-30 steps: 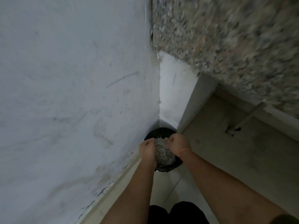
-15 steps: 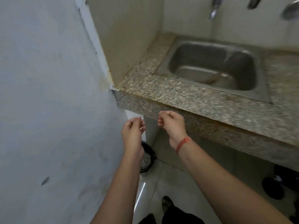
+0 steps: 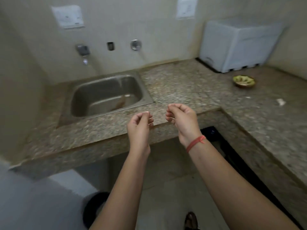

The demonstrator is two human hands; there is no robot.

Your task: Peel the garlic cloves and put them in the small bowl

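My left hand (image 3: 140,124) and my right hand (image 3: 181,119) hang side by side in the air at the front edge of the granite counter (image 3: 179,87). Both have their fingers curled in with the fingertips pinched, and I see nothing held in either. A small green-and-brown bowl (image 3: 243,81) sits far right on the counter, well away from both hands. Pale contents lie in it, too blurred to name. A small white scrap (image 3: 281,102) lies on the counter in front of the bowl.
A steel sink (image 3: 106,95) is set into the counter at left, with taps on the wall above. A white box-shaped container (image 3: 235,45) stands in the back right corner. A black bin (image 3: 93,208) sits on the floor at lower left.
My view has swung up from the floor bin to the counter. A second ago both hands held a crumpled mass over the bin; now they are raised at counter height, pinched with nothing visible in them.
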